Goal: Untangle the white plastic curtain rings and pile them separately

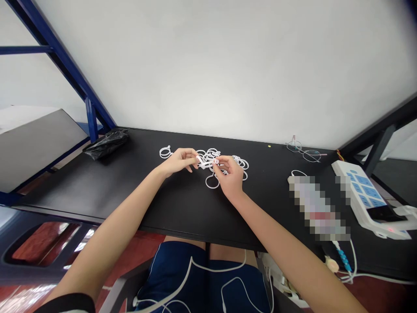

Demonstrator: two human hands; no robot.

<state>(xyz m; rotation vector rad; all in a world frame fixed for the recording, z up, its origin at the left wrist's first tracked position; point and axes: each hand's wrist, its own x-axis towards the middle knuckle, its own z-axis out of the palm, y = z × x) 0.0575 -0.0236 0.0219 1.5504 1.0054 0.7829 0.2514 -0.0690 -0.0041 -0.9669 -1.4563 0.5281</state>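
Note:
Over the middle of the black table, my left hand (183,160) and my right hand (230,173) are held close together, fingers pinched. Between them is a small white plastic piece (204,164), each hand gripping one end; it resembles the thin white rings around it, though its exact kind is too small to make out. Right behind and below my fingers lies a loose pile of white rings (212,153). One ring (212,181) sticks out toward me, and several more rings (241,162) lie beyond my right hand. A separate white ring (165,152) rests left of my left hand.
A black plastic bag (107,144) lies at the table's back left. Eyeglasses (302,150) sit at the back right, with a blurred phone (317,208) and a white power strip (361,191) nearer. White cables (189,274) hang across my lap.

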